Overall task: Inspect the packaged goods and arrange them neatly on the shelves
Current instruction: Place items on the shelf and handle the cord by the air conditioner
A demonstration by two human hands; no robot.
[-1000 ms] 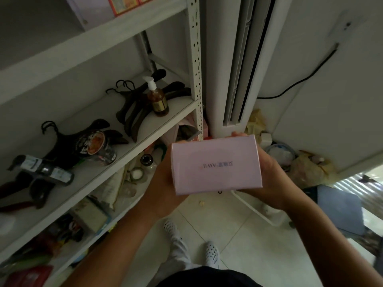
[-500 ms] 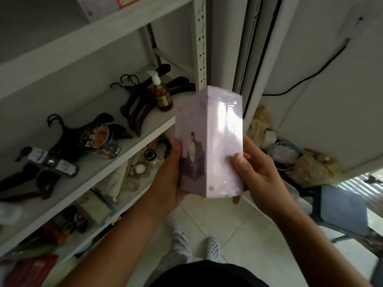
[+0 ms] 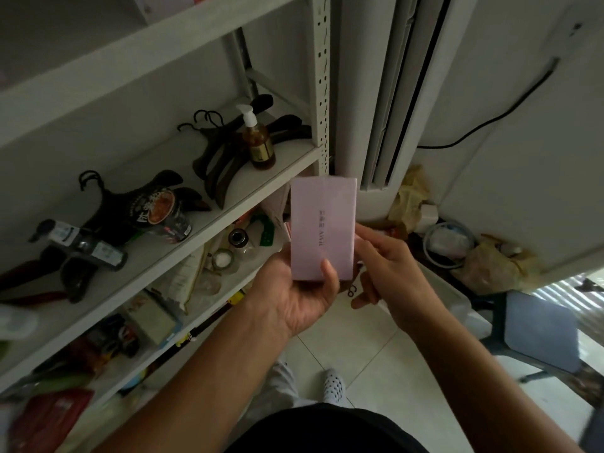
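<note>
Since half a sec ago we turned the pink box (image 3: 323, 228) so its flat face w/ small print looks up at us, not the side w/ the picture, and it now stands tall in the middle of the frame. Our left hand (image 3: 302, 294) is under the box's bottom end and grips it, w/ the thumb pressed on the lower front. Our right hand (image 3: 384, 268) is at the box's right edge, fingers loose and half curled; we can't tell if it truly grips the box or just touches it. The box is in the air in front of the white shelves (image 3: 163, 223), which fill the left of the frame, not on any shelf yet. On the middle shelf, upper center, a pump bottle (image 3: 256, 138) w/ brown stuff stands up by some dark hangers (image 3: 215, 158). More to the left a jar (image 3: 165, 212) lies on its side, near a dark bottle (image 3: 78, 243) lying flat. At the lower right a blue stool (image 3: 539, 331) sits on the pale tile floor.
</note>
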